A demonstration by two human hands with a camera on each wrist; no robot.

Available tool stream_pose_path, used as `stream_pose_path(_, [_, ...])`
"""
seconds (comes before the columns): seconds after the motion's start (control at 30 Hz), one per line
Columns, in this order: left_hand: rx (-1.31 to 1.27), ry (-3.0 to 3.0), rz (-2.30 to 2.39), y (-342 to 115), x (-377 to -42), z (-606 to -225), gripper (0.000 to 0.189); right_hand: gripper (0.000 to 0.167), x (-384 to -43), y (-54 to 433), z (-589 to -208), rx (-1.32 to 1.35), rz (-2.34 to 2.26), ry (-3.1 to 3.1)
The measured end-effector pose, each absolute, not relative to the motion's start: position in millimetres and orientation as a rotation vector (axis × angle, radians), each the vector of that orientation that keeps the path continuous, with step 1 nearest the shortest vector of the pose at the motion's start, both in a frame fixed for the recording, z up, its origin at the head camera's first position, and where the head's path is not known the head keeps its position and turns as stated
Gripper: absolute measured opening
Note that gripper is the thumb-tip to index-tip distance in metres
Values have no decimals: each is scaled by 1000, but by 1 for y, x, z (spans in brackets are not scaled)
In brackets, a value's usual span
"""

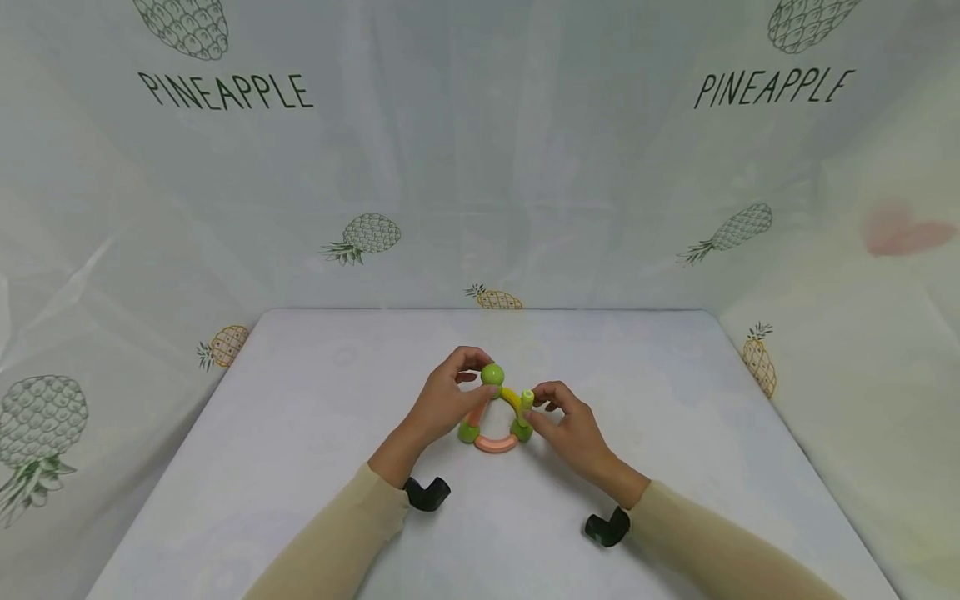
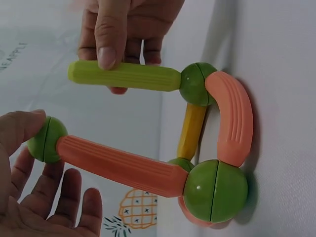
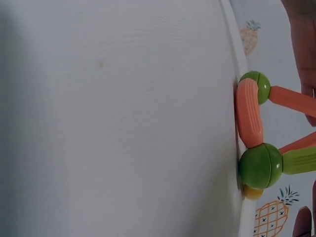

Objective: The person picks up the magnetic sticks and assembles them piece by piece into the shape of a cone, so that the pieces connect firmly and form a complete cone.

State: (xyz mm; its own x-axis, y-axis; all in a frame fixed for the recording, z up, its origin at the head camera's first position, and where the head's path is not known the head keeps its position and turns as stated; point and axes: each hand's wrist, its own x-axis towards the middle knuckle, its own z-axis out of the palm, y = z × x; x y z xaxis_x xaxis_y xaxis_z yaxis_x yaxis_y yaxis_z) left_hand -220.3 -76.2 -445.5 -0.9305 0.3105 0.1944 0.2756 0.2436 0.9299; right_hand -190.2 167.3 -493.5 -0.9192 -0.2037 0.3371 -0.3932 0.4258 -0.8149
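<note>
A magnetic stick-and-ball frame stands on the table. Its base joins green balls (image 2: 216, 190) with a curved salmon stick (image 1: 496, 445) and a curved yellow stick (image 1: 512, 398). My left hand (image 1: 438, 404) holds a green ball (image 1: 492, 374) between thumb and fingers, at the upper end of a raised orange-red stick (image 2: 121, 165). My right hand (image 1: 576, 432) pinches a lime-green stick (image 2: 123, 75) near its free end. That stick's lower end meets the right base ball (image 1: 521, 430). In the right wrist view, another orange stick (image 3: 294, 101) rises from the far ball, partly out of frame.
The white table (image 1: 300, 400) spreads around the frame on all sides. A pineapple-print sheet (image 1: 480, 150) hangs behind it and at both sides. Black wrist cameras (image 1: 427, 494) sit below each wrist, close to the tabletop.
</note>
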Motion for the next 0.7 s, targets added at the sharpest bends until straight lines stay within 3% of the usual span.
stream_pose_path(0.7, [555,2473,1804,-78,-221,-446,29,24,-201,139,-499,524,1412,-2447])
